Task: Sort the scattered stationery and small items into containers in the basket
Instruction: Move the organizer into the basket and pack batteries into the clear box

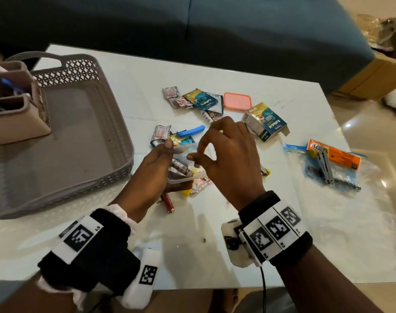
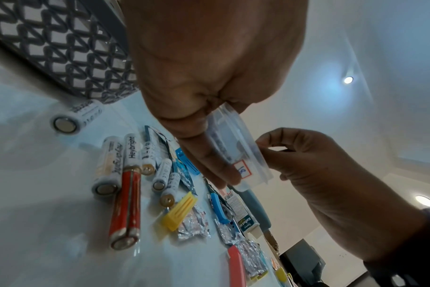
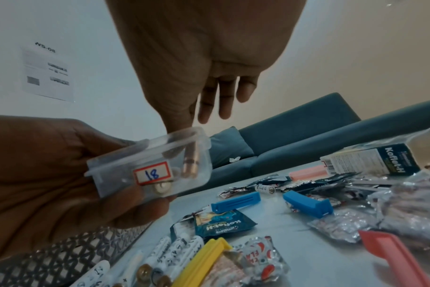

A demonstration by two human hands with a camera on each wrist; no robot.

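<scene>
- My left hand (image 1: 156, 168) grips the clear box (image 3: 150, 165), batteries inside; my right hand (image 1: 224, 154) hovers above it, fingers loosely curled, holding nothing.
- Loose batteries (image 2: 115, 167), clips (image 3: 236, 202) and packets (image 1: 201, 100) lie scattered at twelve o'clock.
- The basket (image 1: 115, 123) at ten o'clock holds only the pen holder (image 1: 18, 118); most sorting remains.

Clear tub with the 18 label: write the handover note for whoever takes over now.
Left hand grips the clear tub, lifted off the table; batteries are inside it.
Right hand is at the tub's rim, holding nothing I can see.
Done: pens stand in the organiser in the basket.
Left: loose batteries, clips, sachets, the pink lid and boxes are on the table. Fill the tub, then place it in the basket.
</scene>
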